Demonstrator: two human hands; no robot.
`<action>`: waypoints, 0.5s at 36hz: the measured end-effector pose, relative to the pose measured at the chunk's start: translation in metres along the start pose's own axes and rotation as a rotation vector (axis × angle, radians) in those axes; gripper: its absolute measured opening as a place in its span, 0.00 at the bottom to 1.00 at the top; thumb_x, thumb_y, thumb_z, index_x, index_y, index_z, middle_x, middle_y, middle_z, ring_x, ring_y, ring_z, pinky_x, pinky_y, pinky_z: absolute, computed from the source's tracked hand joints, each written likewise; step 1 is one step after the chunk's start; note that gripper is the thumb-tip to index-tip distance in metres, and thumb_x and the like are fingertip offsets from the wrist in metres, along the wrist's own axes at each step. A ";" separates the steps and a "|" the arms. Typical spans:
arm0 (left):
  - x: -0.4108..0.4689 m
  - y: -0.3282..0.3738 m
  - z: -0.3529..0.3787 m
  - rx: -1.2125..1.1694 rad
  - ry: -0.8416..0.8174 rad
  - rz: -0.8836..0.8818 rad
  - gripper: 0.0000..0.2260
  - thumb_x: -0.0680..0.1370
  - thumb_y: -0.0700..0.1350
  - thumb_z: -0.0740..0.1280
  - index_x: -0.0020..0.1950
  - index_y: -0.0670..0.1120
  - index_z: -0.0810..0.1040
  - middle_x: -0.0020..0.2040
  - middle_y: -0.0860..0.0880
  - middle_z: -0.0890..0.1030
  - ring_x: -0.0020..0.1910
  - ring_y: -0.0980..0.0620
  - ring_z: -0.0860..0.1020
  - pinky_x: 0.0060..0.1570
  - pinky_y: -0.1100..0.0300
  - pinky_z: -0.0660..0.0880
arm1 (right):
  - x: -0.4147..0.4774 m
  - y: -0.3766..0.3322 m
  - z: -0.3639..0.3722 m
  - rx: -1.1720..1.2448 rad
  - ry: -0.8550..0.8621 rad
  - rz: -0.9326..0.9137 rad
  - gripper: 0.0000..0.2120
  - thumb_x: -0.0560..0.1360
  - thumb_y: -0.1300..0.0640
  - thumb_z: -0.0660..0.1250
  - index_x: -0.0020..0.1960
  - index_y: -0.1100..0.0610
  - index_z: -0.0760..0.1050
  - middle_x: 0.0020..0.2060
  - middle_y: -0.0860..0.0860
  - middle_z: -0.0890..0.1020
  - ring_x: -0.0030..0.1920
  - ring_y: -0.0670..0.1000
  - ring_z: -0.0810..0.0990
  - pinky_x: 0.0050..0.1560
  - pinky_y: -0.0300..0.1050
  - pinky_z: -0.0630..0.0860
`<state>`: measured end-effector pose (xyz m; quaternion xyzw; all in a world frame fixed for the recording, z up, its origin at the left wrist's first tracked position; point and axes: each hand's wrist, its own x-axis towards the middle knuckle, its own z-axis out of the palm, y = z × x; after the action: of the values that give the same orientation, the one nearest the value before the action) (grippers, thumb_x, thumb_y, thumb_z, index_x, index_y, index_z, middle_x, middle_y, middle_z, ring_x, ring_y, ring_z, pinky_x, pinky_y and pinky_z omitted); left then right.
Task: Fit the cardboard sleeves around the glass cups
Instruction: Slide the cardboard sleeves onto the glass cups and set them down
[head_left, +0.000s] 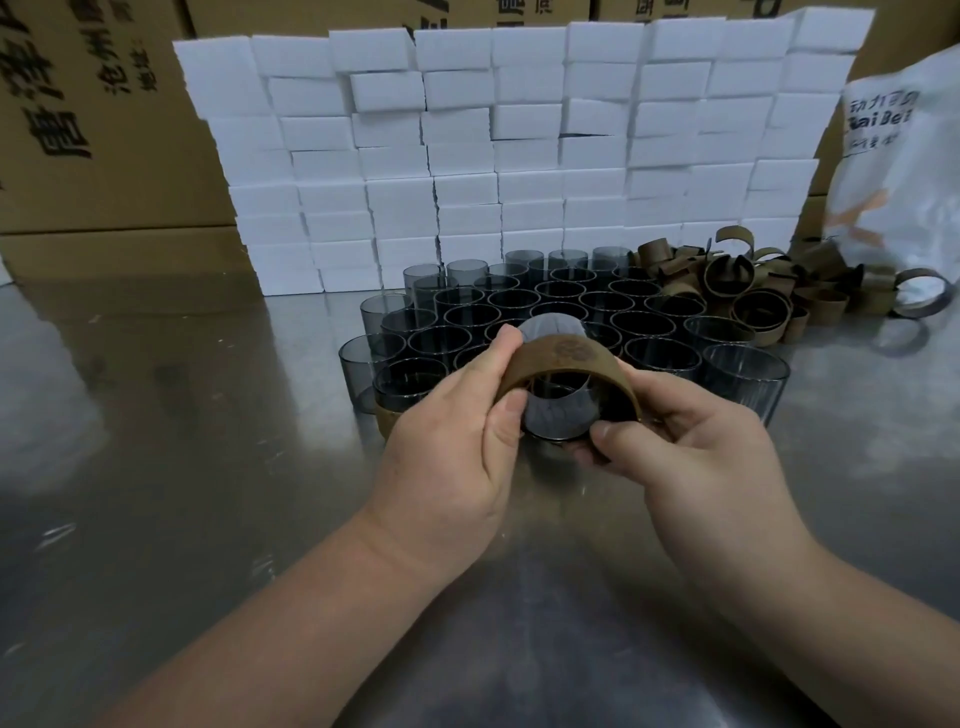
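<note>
Glass cup (555, 413) held above desk (156, 467), tipped on side between both hands. Left hand (447, 441) pinches one end of cardboard sleeve (563, 358), right hand (696, 441) grips the other. Sleeve arches over cup, seemingly unclosed underneath. Spare cups (654, 325) just behind.

Packing warehouse: printed shipping cartons (104, 119) behind, wall of stacked white boxes (493, 156), steel tabletop (156, 441) with bulk glass cups (571, 306) and cardboard sleeves (753, 291).

Both sleeve (566, 358) ends hidden under hands (447, 452)
</note>
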<state>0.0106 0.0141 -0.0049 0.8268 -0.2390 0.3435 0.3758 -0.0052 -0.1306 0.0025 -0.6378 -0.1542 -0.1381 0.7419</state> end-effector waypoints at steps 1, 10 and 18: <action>0.000 0.000 0.000 0.008 0.008 0.000 0.23 0.77 0.49 0.52 0.67 0.38 0.70 0.58 0.45 0.77 0.59 0.55 0.70 0.58 0.77 0.62 | 0.000 -0.001 0.000 -0.004 -0.003 -0.004 0.18 0.71 0.75 0.63 0.45 0.53 0.78 0.32 0.47 0.83 0.34 0.45 0.80 0.40 0.38 0.79; 0.001 0.002 0.001 0.040 0.101 0.032 0.20 0.77 0.46 0.56 0.62 0.36 0.74 0.56 0.51 0.73 0.58 0.56 0.71 0.59 0.78 0.63 | 0.000 -0.002 -0.002 -0.056 0.009 -0.034 0.18 0.70 0.74 0.65 0.41 0.50 0.80 0.32 0.49 0.84 0.33 0.44 0.81 0.40 0.39 0.79; 0.003 0.001 0.001 0.019 0.119 0.062 0.19 0.77 0.44 0.56 0.61 0.34 0.74 0.51 0.50 0.74 0.52 0.63 0.70 0.55 0.76 0.66 | -0.001 -0.002 -0.002 -0.048 -0.003 -0.020 0.18 0.69 0.73 0.66 0.39 0.50 0.81 0.30 0.49 0.84 0.31 0.43 0.81 0.35 0.33 0.78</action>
<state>0.0125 0.0122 -0.0022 0.8007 -0.2383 0.4058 0.3706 -0.0064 -0.1331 0.0033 -0.6540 -0.1582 -0.1482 0.7248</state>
